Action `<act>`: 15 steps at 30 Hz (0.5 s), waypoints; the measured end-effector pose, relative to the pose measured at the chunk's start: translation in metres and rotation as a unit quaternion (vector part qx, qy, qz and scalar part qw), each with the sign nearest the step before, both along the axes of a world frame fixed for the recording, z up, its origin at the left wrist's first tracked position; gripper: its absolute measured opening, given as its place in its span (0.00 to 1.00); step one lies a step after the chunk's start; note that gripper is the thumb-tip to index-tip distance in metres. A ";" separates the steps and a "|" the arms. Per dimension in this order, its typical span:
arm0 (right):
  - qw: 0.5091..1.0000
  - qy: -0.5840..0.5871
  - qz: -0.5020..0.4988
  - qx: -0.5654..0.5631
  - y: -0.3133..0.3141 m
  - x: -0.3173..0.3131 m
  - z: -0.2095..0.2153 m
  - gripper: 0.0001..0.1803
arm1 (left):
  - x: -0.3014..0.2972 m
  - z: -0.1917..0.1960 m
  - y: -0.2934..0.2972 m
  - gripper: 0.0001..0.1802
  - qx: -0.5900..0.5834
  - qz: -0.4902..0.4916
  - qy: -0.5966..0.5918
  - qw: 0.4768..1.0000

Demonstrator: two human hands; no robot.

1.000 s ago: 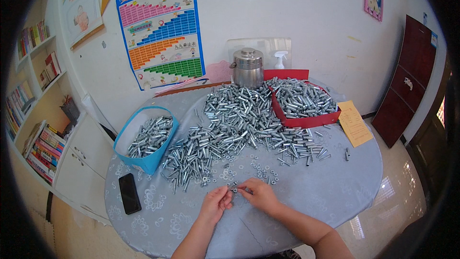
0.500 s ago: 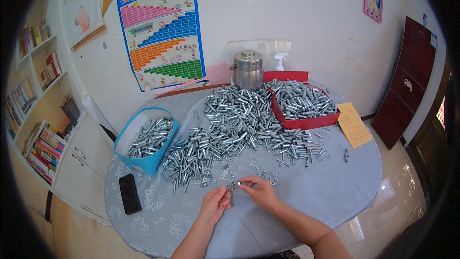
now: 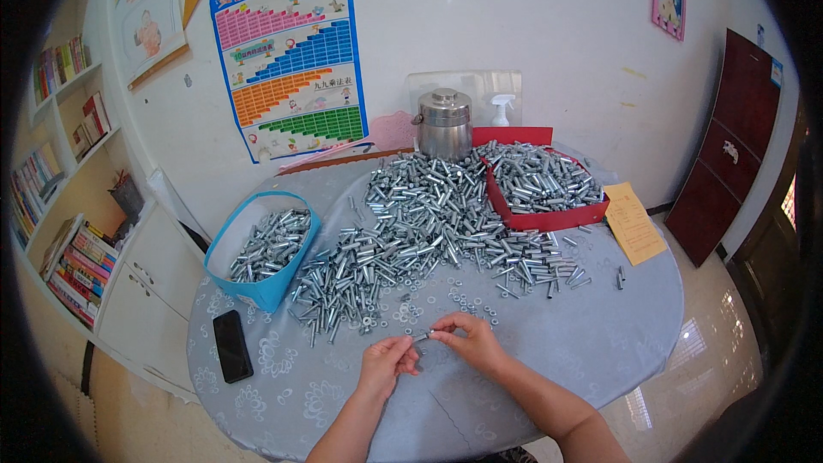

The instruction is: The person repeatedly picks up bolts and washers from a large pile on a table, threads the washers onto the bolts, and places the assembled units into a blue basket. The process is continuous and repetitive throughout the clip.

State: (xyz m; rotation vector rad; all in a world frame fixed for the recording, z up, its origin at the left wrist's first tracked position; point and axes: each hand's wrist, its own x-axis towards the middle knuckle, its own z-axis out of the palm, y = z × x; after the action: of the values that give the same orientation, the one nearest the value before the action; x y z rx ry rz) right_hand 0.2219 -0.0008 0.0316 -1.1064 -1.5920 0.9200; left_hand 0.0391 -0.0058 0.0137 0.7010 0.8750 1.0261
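Between my two hands a silvery bolt point(image 3: 420, 338) lies roughly level above the cloth. My left hand point(image 3: 387, 365) pinches its left end between thumb and fingers. At the other end, my right hand point(image 3: 471, 346) is closed in a pinch around a small shiny piece; whether that is the bolt's head or a nut is too small to tell. Just beyond my fingers, loose nuts and washers point(image 3: 468, 301) are scattered on the cloth. Farther back spreads a large heap of metal bolts point(image 3: 420, 223).
A blue bin point(image 3: 310, 236) of metal pieces stands left, with a black phone point(image 3: 232, 346) nearer me. At the back right is a red box point(image 3: 549, 222) full of bolts, beside a yellow paper point(image 3: 634, 221). A steel pot point(image 3: 445, 124) and white spray bottle point(image 3: 501, 111) stand behind the heap.
My right hand has shifted slightly right, and the bolt now shows more plainly between my hands. My left hand has barely moved.
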 end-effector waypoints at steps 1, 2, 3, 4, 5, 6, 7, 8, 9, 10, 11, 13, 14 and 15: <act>1.000 0.004 0.008 -0.019 0.001 0.001 0.000 0.07 | 0.000 0.000 0.000 0.10 0.007 0.002 0.004 1.000; 0.999 0.009 0.015 -0.038 0.001 0.003 0.000 0.07 | 0.001 0.000 -0.001 0.10 0.015 0.004 0.007 1.000; 0.999 0.006 0.020 -0.049 0.001 0.004 -0.001 0.07 | 0.001 -0.001 -0.001 0.10 0.021 0.005 0.011 1.000; 0.998 0.004 0.025 -0.060 0.001 0.005 -0.001 0.08 | 0.003 0.002 -0.002 0.10 0.040 0.010 0.032 0.999; 0.997 0.002 0.030 -0.071 0.001 0.006 -0.002 0.10 | 0.007 0.006 -0.004 0.10 0.060 0.014 0.054 0.997; 0.993 -0.004 0.037 -0.114 0.002 0.008 -0.005 0.12 | 0.010 0.009 -0.006 0.09 0.079 0.018 0.076 0.994; 0.987 -0.010 0.044 -0.157 0.003 0.010 -0.012 0.14 | 0.011 0.009 -0.007 0.09 0.086 0.018 0.072 0.994; 0.978 -0.016 0.051 -0.200 0.005 0.011 -0.017 0.16 | 0.012 0.009 -0.007 0.09 0.093 0.018 0.068 0.993; 0.984 -0.014 0.025 -0.177 0.005 0.010 -0.022 0.18 | 0.012 0.009 -0.008 0.09 0.100 0.019 0.064 0.993; 0.988 -0.013 -0.001 -0.153 0.006 0.009 -0.027 0.20 | 0.012 0.008 -0.007 0.09 0.094 0.024 0.057 0.994; 0.991 -0.012 -0.028 -0.130 0.007 0.007 -0.029 0.21 | 0.011 0.007 -0.006 0.09 0.088 0.030 0.051 0.994; 0.995 0.047 0.002 -0.094 0.003 0.001 -0.017 0.21 | 0.008 0.002 -0.003 0.09 0.075 0.049 0.039 0.995; 0.994 0.076 0.018 -0.075 0.002 -0.001 -0.012 0.21 | 0.006 -0.003 -0.001 0.09 0.068 0.061 0.034 0.995; 0.992 0.047 0.040 -0.109 0.002 0.001 -0.012 0.20 | 0.005 -0.006 0.000 0.09 0.061 0.073 0.028 0.995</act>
State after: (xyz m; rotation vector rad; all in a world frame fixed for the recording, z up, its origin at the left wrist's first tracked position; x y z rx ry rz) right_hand 0.2230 0.0015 0.0200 -1.1368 -1.4948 1.2045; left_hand 0.0439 -0.0059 0.0077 0.7817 0.9285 1.2030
